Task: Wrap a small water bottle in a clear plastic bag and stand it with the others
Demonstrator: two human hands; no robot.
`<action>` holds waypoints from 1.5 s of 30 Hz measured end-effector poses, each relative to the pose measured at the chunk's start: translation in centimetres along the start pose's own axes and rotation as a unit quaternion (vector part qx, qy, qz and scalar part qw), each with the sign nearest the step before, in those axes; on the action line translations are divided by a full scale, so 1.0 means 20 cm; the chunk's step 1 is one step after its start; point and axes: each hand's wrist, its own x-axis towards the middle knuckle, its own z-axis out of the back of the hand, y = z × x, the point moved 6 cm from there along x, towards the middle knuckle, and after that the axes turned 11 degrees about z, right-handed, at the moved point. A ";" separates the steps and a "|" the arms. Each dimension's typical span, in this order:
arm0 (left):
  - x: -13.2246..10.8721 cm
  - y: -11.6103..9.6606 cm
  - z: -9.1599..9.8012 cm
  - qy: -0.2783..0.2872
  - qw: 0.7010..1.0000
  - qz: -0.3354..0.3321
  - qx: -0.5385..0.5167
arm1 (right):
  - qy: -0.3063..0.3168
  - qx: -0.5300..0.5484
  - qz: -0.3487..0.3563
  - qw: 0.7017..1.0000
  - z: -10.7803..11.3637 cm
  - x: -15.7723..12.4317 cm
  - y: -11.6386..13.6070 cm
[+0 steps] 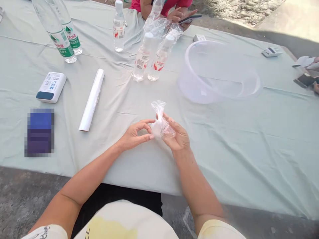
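Both my hands meet over the pale green tablecloth (224, 142) near its front edge. My right hand (177, 135) is closed around a small clear plastic bag (160, 124) whose twisted top sticks up above the fingers. My left hand (136, 134) touches the bag's left side, fingers curled in a pinch on it. What the bag holds is too small to tell.
A white roll (91, 99) lies left of my hands, beside a white box (51, 87) and a blurred blue patch (40, 132). Several water bottles (142, 58) stand at the back, some wrapped in plastic. A clear plastic basin (218, 71) sits right. Another person's hands (180, 15) hold a phone.
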 end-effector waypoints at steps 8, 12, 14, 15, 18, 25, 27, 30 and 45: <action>0.00 0.04 0.04 -0.050 0.989 0.116 -0.082 | -0.097 -0.014 0.124 0.987 0.16 0.01 0.02; 0.00 0.03 0.09 -0.127 0.983 0.121 -0.058 | -0.118 -0.118 0.119 0.979 0.18 -0.01 0.06; 0.00 0.04 0.11 -0.164 0.975 0.121 -0.087 | -0.171 -0.175 0.116 0.963 0.20 -0.03 0.06; 0.01 0.05 0.11 -0.169 0.972 0.124 -0.106 | -0.192 -0.193 0.113 0.956 0.21 -0.03 0.06; 0.02 0.08 0.09 -0.138 0.968 0.147 -0.151 | -0.148 -0.204 0.057 0.966 0.16 -0.04 0.00; 0.00 0.06 0.06 -0.157 0.981 0.114 0.024 | -0.031 -0.275 0.064 0.959 -0.01 -0.07 -0.06; -0.02 0.01 0.08 -0.224 0.964 0.047 0.137 | -0.061 -0.289 0.073 0.953 -0.01 -0.07 -0.07; -0.03 -0.01 0.04 -0.211 0.946 0.020 0.244 | -0.049 -0.284 0.056 0.956 -0.02 -0.07 -0.09; -0.05 -0.07 0.38 -0.341 0.861 0.144 0.349 | -0.175 -0.500 -0.007 0.848 0.38 -0.10 0.20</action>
